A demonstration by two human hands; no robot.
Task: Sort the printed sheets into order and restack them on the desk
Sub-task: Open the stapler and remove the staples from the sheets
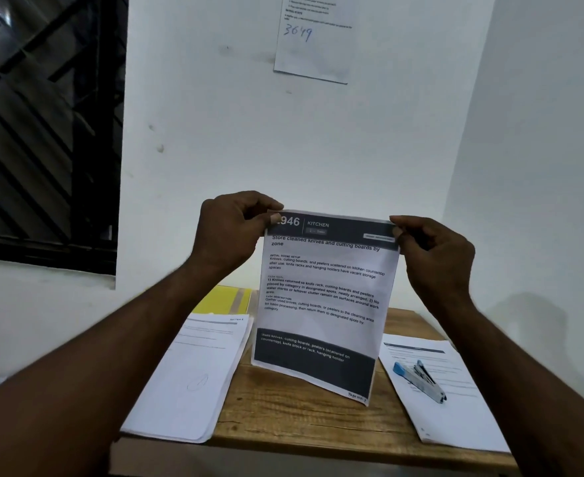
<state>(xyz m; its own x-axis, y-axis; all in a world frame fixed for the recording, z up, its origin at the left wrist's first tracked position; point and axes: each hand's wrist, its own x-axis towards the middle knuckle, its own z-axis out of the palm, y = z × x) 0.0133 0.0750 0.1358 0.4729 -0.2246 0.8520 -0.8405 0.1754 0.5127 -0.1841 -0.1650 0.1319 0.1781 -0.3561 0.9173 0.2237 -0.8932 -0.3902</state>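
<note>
A printed sheet (321,301) headed "KITCHEN" hangs upright in the air above the wooden desk (304,414). My left hand (230,232) pinches its top left corner. At the top right corner, my right hand (435,259) pinches the sheet too. A stack of printed sheets (194,373) lies on the left side of the desk. Another printed sheet (456,407) lies on the right side, overhanging the desk's edge.
A blue and silver stapler (419,380) rests on the right sheet. A yellow folder (225,299) lies at the back left of the desk. A paper with "3649" written on it (313,39) is stuck on the white wall. A dark barred window (42,132) is at left.
</note>
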